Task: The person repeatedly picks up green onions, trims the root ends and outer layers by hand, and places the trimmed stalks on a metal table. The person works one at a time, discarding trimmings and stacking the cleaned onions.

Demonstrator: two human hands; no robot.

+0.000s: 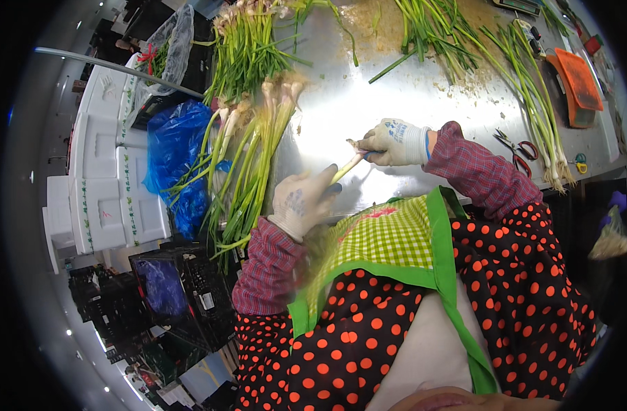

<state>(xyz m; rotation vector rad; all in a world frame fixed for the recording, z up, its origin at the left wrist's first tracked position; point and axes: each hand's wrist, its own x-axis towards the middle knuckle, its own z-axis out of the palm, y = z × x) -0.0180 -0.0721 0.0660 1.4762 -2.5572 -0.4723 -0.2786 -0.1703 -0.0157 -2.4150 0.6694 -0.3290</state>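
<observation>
My left hand (304, 198), in a white knitted glove, is closed on the stalk of a green garlic plant (348, 168). My right hand (393, 143), gloved likewise, grips the same plant near its root end, which points up and left. Both hands are over the shiny metal table (323, 113). Left of my left hand lies a pile of green garlic (257, 154), bulbs pointing away from me. A larger bunch (249, 61) rests beyond it. Another few long plants (537, 113) lie at the right, their roots near the table's front edge.
Black-bladed scissors (516, 150) and small yellow-handled scissors (580, 163) lie at the right, near an orange plastic tray (579, 85). Green leaves (431, 31) and soil bits are at the back. Blue plastic bags (177, 154), white foam boxes (105, 200) and black crates (190, 293) stand left.
</observation>
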